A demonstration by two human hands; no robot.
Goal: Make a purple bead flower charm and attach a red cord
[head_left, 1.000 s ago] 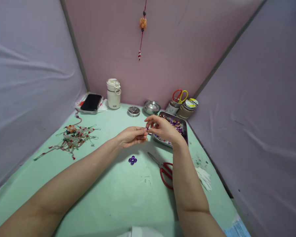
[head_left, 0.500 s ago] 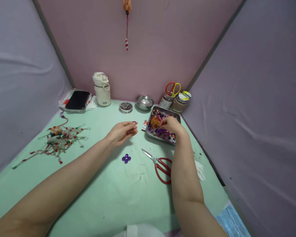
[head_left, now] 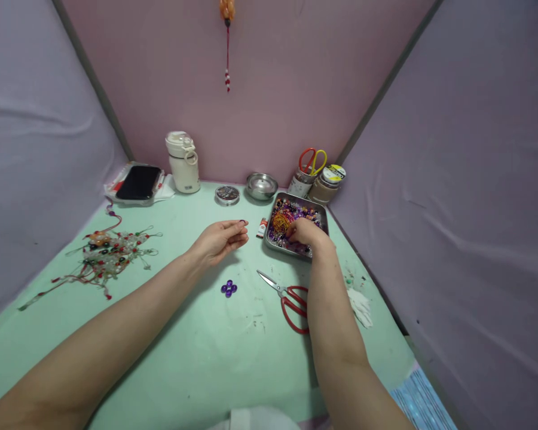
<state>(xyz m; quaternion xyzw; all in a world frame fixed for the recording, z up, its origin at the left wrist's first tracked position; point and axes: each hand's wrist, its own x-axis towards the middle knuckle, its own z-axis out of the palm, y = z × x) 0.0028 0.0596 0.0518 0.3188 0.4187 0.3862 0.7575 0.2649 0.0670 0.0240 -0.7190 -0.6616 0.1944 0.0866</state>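
Note:
My left hand (head_left: 226, 239) hovers over the middle of the table, thumb and fingers pinched on a small purple bead (head_left: 242, 221). My right hand (head_left: 302, 232) reaches down into a metal tray (head_left: 289, 252) of mixed beads (head_left: 291, 209), beside a ball of orange cord (head_left: 280, 223). Its fingertips are down among the beads, so what they grip is hidden. Several purple beads (head_left: 229, 288) lie grouped like a flower on the green tabletop. Red-handled scissors (head_left: 283, 292) rest nearby with blades pointing left, their handles partly behind my right forearm.
Beaded strings (head_left: 110, 254) are piled at left, below a phone (head_left: 138, 183). Along the back stand a white bottle (head_left: 183, 164), a round case (head_left: 227, 194), a metal bowl (head_left: 261, 186), a jar (head_left: 329, 184) and a scissors holder (head_left: 301, 183). A white glove (head_left: 360, 307) lies at right.
My right hand has lowered deeper into the beads in the tray. My left hand stays in place with its bead. The whole view has shifted slightly.

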